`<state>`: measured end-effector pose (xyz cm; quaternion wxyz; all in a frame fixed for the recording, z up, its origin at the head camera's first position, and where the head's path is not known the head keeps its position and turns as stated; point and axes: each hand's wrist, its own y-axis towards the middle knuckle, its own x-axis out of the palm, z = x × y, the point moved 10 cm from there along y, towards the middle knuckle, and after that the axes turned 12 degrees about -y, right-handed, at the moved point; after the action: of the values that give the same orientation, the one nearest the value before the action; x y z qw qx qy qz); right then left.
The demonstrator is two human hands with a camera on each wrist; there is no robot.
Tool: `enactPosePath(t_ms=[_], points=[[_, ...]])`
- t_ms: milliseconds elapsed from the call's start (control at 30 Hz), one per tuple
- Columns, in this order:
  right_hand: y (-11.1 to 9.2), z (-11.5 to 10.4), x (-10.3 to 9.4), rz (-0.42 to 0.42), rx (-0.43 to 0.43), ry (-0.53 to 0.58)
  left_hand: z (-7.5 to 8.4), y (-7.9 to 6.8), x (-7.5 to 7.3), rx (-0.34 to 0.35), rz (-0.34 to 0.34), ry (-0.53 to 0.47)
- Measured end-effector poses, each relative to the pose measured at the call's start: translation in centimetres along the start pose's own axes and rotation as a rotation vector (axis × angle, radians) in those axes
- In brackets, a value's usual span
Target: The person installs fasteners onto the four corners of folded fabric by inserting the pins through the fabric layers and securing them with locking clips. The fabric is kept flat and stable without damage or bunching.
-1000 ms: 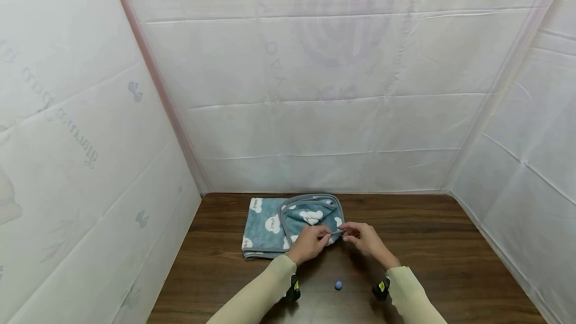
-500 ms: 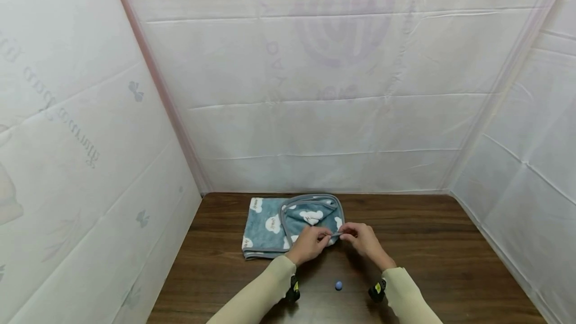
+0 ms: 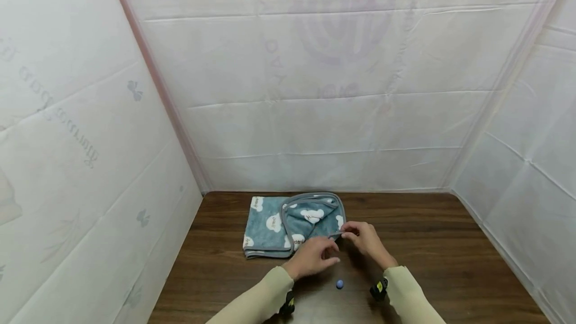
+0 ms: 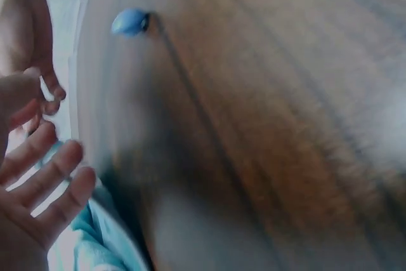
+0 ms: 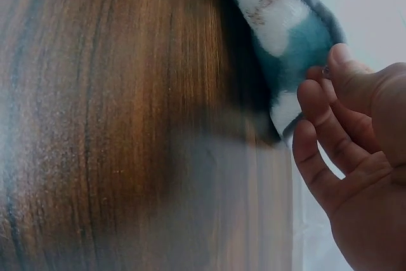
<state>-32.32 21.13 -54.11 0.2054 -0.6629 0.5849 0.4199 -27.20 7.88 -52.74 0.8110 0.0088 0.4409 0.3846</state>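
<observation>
A folded teal fleece blanket (image 3: 265,234) with white patches and grey trim lies at the back of the table. My right hand (image 3: 365,241) pinches the trim at its near right corner between thumb and fingers. A tiny shiny thing (image 5: 326,72) shows at those fingertips in the right wrist view, too small to make out. My left hand (image 3: 311,256) is just in front of the blanket, its fingers spread and holding nothing in the left wrist view. A small blue ball-like thing (image 3: 339,284) with a dark end rests on the table between my forearms.
The dark wood table (image 3: 427,254) extends on both sides of the blanket. White printed sheeting (image 3: 315,129) stands as walls behind it and at left and right. Each wrist wears a black camera mount (image 3: 379,289).
My left hand has let go of the blanket's trim and drawn back toward me, its fingers opening. The right hand keeps its pinch at nearly the same place.
</observation>
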Motion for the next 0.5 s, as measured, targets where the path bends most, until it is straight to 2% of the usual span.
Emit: enactPosePath(t_ms=[100,200,367,500], points=[[-0.1,-0.1,-0.1,0.014,-0.012,-0.003,0.6,-0.4,1.6,0.026,-0.116,-0.004],[0.0,-0.1,-0.1,0.023,-0.016,-0.003,0.9,-0.8,3.0,0.026,-0.199,-0.004],[-0.1,-0.2,-0.2,0.044,-0.040,-0.004,1.4,-1.4,4.6,0.036,-0.285,-0.031],[-0.2,-0.2,-0.2,0.042,-0.033,-0.010,1.6,-1.8,5.7,0.043,-0.338,0.000]])
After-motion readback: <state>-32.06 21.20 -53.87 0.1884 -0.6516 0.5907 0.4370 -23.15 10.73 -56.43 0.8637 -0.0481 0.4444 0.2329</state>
